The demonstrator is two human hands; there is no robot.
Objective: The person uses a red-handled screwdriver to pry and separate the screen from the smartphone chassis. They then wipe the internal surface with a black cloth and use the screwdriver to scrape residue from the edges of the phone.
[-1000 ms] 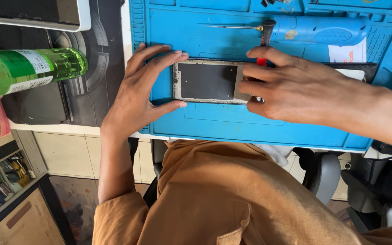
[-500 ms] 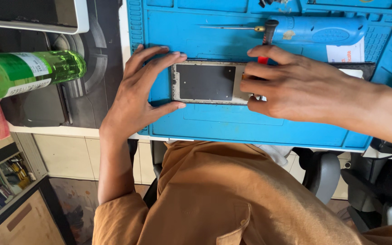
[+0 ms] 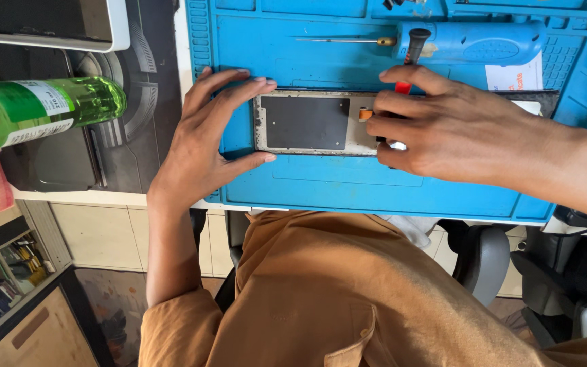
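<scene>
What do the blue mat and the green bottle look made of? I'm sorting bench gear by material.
The blue mat looks like soft matte silicone or rubber, judging by its moulded trays and dull surface. The green bottle seems to be clear glossy plastic or glass; light shines through it, but which one is unclear.

mat (image 3: 321,183): matt blue rubbery | phone frame (image 3: 307,122): dull scuffed metal, matt dark panel | bottle (image 3: 35,112): glossy green, paper label
</scene>
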